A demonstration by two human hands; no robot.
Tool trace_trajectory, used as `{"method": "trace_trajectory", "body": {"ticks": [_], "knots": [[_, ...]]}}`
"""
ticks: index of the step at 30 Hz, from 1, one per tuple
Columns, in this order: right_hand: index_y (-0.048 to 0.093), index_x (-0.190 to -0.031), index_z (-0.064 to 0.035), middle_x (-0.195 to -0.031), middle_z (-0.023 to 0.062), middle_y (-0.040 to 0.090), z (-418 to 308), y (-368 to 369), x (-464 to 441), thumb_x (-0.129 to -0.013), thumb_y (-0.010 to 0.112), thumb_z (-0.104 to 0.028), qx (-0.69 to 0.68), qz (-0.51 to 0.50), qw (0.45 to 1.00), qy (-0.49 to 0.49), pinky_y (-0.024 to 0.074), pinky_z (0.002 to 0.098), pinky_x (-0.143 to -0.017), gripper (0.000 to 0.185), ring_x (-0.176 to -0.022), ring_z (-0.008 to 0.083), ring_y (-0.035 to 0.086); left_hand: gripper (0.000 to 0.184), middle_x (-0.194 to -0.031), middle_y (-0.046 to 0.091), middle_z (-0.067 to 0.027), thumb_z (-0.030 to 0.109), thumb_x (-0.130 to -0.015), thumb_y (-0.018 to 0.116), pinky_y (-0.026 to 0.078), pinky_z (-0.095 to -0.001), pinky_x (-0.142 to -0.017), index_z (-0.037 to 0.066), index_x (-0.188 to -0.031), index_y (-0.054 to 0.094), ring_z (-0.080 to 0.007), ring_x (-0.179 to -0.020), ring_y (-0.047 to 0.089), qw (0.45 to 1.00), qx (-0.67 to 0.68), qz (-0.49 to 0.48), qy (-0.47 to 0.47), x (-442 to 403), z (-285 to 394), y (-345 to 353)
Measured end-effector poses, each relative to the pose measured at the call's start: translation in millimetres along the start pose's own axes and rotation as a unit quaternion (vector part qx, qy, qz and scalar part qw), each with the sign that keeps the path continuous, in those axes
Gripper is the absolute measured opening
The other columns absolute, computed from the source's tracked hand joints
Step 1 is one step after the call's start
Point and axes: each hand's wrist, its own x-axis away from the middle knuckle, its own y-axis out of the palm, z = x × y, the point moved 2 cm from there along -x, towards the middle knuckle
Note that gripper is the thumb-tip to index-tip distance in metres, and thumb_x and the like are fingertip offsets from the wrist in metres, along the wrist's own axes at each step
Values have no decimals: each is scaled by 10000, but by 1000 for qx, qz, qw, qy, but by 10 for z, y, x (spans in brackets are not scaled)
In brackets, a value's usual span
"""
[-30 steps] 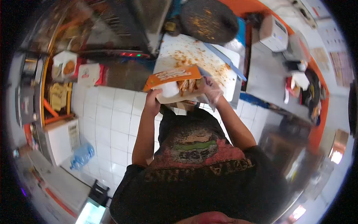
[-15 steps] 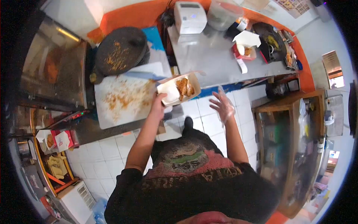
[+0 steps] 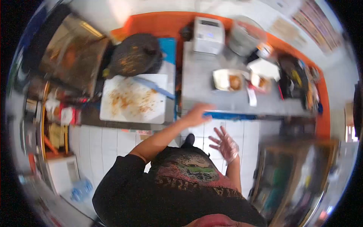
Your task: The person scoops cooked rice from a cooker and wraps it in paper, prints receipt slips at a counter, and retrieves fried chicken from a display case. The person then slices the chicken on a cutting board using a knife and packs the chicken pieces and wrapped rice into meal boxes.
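My left hand is bare and blurred at the front edge of the metal counter. Its fingers stretch to the right, and nothing shows in them. On that counter stands an open paper box with white rice and brown fried pieces, out of my left hand's reach by a short gap. Beside it is a second box, red with its white lid raised, holding similar food. Over the tiled floor, my right hand, in a clear plastic glove, has its fingers spread and holds nothing.
At the left, a white cutting board is strewn with brown crumbs, and a knife lies along its back. Behind sits a dark stone mortar. A white printer and a clear tub stand at the counter's back. A glass-fronted cabinet is at right.
The paper box of rice and fried pieces has gone from my left hand to the metal counter, released. My left hand has moved right; my right hand has come down closer to my body.
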Motion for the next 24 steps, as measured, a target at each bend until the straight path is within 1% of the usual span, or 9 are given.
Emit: {"method": "trace_trajectory", "body": {"ticks": [2, 3, 4, 8, 15, 18, 20, 23, 24], "knots": [[308, -1504, -80, -1521, 123, 370, -198, 671, -383, -794, 690, -587, 145, -43, 974, 172, 390, 521, -1057, 953, -1301, 335, 466, 443, -1217, 624, -157, 216, -838, 703, 440, -446, -979, 84, -1248, 604, -359, -1090, 583, 996, 34, -31, 70, 405, 139, -45], [311, -1492, -33, -1552, 131, 306, 499, -181, -763, -887, 623, -497, 230, -115, 966, 23, 390, 544, -1060, 824, -1349, 382, 402, 258, -1103, 652, -136, 181, -869, 654, 477, -450, -896, 78, -1105, 661, -329, -1001, 615, 997, -28, -66, 33, 569, 39, -108], [342, -1479, -39, -1478, 140, 416, 137, 629, -641, -864, 641, -539, 112, -162, 978, 70, 388, 462, -1076, 848, -1320, 294, 449, 137, -952, 644, -109, 164, -890, 599, 487, -437, -846, 82, -958, 686, -292, -922, 617, 995, -71, 0, 67, 715, -183, -161], [286, -1510, -64, -1533, 121, 338, 257, 1089, -1112, -907, 610, -488, 156, -293, 933, 141, 345, 436, -1103, 805, -1361, 290, 402, 92, -819, 650, -101, 100, -788, 663, 482, -399, -783, 47, -836, 722, -290, -845, 616, 987, -55, 135, -65, 1328, 10, -937], [261, -1515, -29, -1553, 111, 312, 616, 1790, -1455, -906, 625, -424, 258, -401, 861, 181, 255, 405, -1156, 812, -1384, 254, 365, 77, -758, 658, -131, 85, -784, 678, 498, -393, -666, 11, -764, 687, -299, -722, 624, 928, -31, 356, -103, 2341, -301, -1479], [228, -1505, 29, -1567, 130, 274, 514, 2273, -1464, -914, 609, -422, 300, -394, 845, 200, 246, 412, -1156, 836, -1412, 258, 317, 148, -738, 643, -126, 155, -827, 703, 475, -384, -634, 14, -778, 703, -275, -691, 607, 900, -51, 423, -96, 2732, -586, -1737], [200, -1515, 13, -1588, 133, 220, 440, 2482, -1528, -922, 607, -384, 243, -384, 868, 200, 261, 446, -1142, 821, -1432, 290, 278, 198, -688, 625, -129, 154, -881, 675, 495, -363, -629, -26, -804, 707, -216, -686, 621, 863, -13, 455, -221, 2905, -546, -2010], [94, -1558, -122, -1616, 121, 128, 513, 2784, -1713, -929, 598, -258, 181, -270, 940, 108, 402, 540, -1031, 817, -1416, 387, 291, 236, -888, 670, -134, 138, -888, 672, 522, -364, -704, -19, -1065, 678, -209, -742, 632, 853, 53, 463, -235, 3241, -836, -2394], [58, -1566, -219, -1631, 91, 56, 597, 2851, -1851, -931, 588, -230, 223, -273, 931, 95, 397, 572, -1015, 827, -1410, 395, 297, 345, -1046, 640, -139, 124, -889, 671, 527, -366, -735, 4, -1202, 593, -213, -775, 637, 898, -11, 380, -223, 3267, -787, -2519]]}}
